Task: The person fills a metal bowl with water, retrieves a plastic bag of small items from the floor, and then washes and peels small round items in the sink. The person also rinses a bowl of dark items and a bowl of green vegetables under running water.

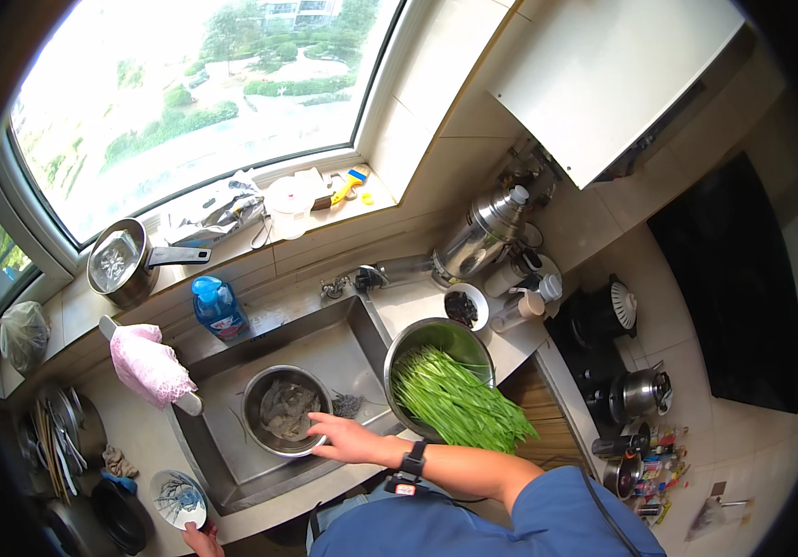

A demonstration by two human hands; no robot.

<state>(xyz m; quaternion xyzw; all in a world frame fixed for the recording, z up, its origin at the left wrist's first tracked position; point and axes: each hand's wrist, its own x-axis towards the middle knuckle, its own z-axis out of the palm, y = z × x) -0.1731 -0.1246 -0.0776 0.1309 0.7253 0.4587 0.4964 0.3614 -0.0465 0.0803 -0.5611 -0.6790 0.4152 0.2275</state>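
A steel bowl (249,397) holding grey raw shrimp (287,407) stands in the steel sink (232,473). My right hand (347,438) is at this bowl's right rim, with its fingers apart and the index finger over the edge. At the lower left, my left hand (203,539) grips the rim of a patterned bowl (178,498) beside the sink. The bowl's inside shows dark and blue markings; whether it holds anything cannot be told. A small dark heap (349,405) lies in the sink by the shrimp bowl. Right of the sink, a large steel bowl (399,334) holds long green chives (455,400).
Behind the sink are a faucet (370,277) and a blue soap bottle (220,308). A pink cloth (150,362) hangs over a bar at the sink's left. A steel thermos (479,237) and a white bowl (482,306) stand at the back right. Black pans (120,515) are at the left.
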